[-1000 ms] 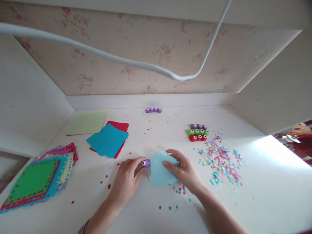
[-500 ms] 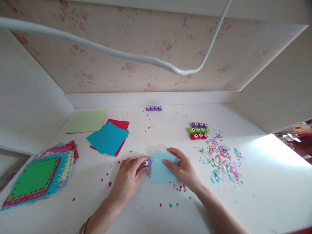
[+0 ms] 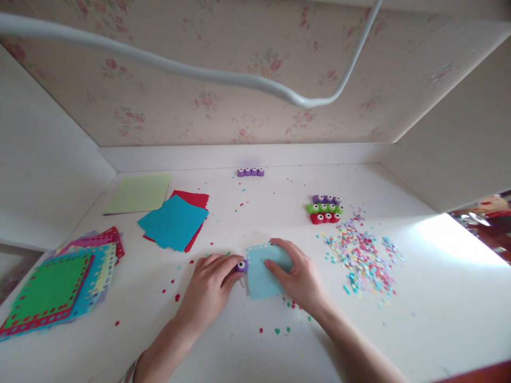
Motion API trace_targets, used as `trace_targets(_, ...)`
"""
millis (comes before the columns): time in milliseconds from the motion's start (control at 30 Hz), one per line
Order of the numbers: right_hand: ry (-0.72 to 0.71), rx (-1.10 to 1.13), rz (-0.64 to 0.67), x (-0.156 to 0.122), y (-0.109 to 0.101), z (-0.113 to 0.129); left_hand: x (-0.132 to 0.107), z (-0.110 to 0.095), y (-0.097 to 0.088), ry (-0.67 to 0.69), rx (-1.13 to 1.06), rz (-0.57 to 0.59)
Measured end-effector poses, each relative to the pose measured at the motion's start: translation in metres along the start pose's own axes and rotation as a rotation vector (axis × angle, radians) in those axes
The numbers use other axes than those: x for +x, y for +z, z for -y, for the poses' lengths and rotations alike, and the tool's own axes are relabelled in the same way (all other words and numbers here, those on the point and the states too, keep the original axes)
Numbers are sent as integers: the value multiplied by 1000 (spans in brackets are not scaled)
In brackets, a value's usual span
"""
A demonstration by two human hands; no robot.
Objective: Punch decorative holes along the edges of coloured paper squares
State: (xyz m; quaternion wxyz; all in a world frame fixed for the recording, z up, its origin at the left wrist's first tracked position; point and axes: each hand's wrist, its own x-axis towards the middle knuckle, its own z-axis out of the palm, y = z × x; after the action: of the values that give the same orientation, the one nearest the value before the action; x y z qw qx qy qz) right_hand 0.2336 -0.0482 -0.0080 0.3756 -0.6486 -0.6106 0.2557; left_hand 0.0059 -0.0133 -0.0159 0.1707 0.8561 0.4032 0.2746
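Between the fingers and thumb of my left hand (image 3: 207, 292) is a small purple paper punch (image 3: 241, 266), its white top with a dark centre showing. The punch meets the left edge of a light blue paper square (image 3: 261, 279), which has a row of small holes along its far edge. My right hand (image 3: 305, 279) grips the paper from the right, thumb on top and fingers around the far right edge. The underside of the paper and the fingertips beneath it are hidden.
Punched confetti (image 3: 363, 255) lies scattered at right, beside rows of purple, green and red punches (image 3: 327, 209). More purple punches (image 3: 250, 172) line the back. At left are blue and red sheets (image 3: 171, 223), pale green paper (image 3: 139, 194) and hole-edged sheets (image 3: 51, 290). A white cable (image 3: 223, 78) hangs above.
The camera view has tipped slightly, moving the surroundings up and a little left. The paper has turned slightly, while both hands keep their grips on the punch and paper.
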Motion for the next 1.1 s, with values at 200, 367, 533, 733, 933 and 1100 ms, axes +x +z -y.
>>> trace_targets(200,22,1,13,1,1,1,0,1,1,16,7,-2)
trace_targets(367,-29,-48,55,-3,2,6,0,0,0,3,18,14)
trace_targets(533,-334,-232,69,-1,-12,2,-1,0,-1,-9,35,13)
trace_targets(733,-434,-372,319,1,-14,-7,-1,-1,-5,-17,19,60)
trace_targets(933,-430,-395,305,1,-9,-9,-1,-2,-7,-14,30,82)
trace_targets(1100,-437,-380,292,3,-9,-9,1,-3,-8,-13,38,76)
